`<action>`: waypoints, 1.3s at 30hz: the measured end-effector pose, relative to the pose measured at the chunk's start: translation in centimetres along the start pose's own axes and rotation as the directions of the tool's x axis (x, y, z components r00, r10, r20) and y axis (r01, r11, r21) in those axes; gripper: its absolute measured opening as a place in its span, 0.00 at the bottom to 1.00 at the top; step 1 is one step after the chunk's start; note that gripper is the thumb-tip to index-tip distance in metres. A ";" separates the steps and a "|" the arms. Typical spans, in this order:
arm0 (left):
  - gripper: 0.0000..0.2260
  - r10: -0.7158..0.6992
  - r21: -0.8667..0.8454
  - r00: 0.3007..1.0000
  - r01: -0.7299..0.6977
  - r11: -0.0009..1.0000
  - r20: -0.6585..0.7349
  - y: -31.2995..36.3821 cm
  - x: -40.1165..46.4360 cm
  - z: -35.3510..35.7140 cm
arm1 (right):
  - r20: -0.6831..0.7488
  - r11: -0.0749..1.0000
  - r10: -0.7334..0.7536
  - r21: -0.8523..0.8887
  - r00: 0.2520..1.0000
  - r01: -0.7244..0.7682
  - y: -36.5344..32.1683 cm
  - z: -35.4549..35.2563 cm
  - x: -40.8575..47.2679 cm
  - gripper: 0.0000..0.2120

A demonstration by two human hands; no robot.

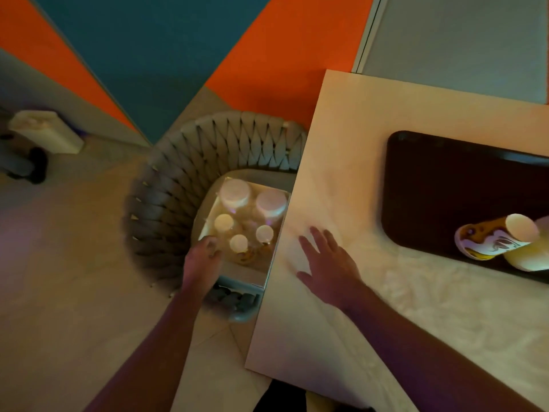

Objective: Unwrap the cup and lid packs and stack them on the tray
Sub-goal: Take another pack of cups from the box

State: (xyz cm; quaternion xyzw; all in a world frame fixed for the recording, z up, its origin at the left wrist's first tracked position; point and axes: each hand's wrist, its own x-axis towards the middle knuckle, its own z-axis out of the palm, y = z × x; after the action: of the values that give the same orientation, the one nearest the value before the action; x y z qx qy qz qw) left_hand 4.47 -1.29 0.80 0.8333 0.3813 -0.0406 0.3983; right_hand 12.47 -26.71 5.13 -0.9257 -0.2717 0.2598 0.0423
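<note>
**Fingers at the box, cups on the tray**

The fingers (pixel 212 243) of my left hand (pixel 202 257) curl loosely over the near left corner of a pale open box (pixel 252 270) sitting on the seat of a woven grey chair (pixel 208 156); the blur keeps me from telling whether they grip the rim or only touch it. Inside the box stand wrapped packs (pixel 236 193) seen from above as pale round tops: two wide ones at the far end, three smaller ones nearer me, just at 3 o'clock from my left fingertips.

My right hand (pixel 325 264) lies flat on the table (pixel 341 144), palm down, fingers straight and spread, thumb out towards 9 o'clock, holding nothing. It rests near the table's left edge, at 3 o'clock from the box and well apart from the tray.

The dark tray (pixel 445 188) sits on the table at 2 o'clock from my right hand, running out of view at the right edge. On its near part lies a stack of cups (pixel 490 239) tipped on its side, printed in yellow, white and dark colours, open mouth facing 8 o'clock. Touching it on the right is a plain pale cup stack (pixel 523 248), its round end tilted up towards 12 o'clock.

Beyond the chair at 12 o'clock the floor carries orange and teal panels. A pale container (pixel 47 129) stands on the floor at far 10 o'clock.
</note>
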 end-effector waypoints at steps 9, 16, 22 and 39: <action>0.26 0.079 0.282 0.978 -0.133 0.950 0.194 -1.5 9.2 2.3 | -0.002 0.998 0.058 -0.009 0.998 -0.058 -1.0 0.3 0.3 0.39; 0.30 0.018 0.513 0.903 -0.259 0.818 0.428 -2.3 14.3 4.0 | 0.002 0.997 0.073 0.023 0.997 -0.073 -0.9 0.3 0.3 0.40; 0.26 -0.044 0.535 0.920 -0.187 0.824 0.389 -3.1 15.3 4.5 | -0.096 0.997 0.079 0.006 0.992 -0.079 -0.4 1.7 0.4 0.47; 0.26 -0.168 0.192 0.972 0.136 0.972 0.163 -4.1 11.3 2.6 | -0.133 0.998 0.040 -0.038 0.990 -0.046 -0.1 2.4 0.7 0.46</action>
State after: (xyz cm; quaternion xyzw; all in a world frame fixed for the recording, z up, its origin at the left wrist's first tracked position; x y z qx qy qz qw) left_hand 10.30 5.37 -7.76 0.8271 0.4017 -0.1797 0.3497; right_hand 11.71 -26.39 2.71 -0.9472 -0.2535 0.1932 0.0356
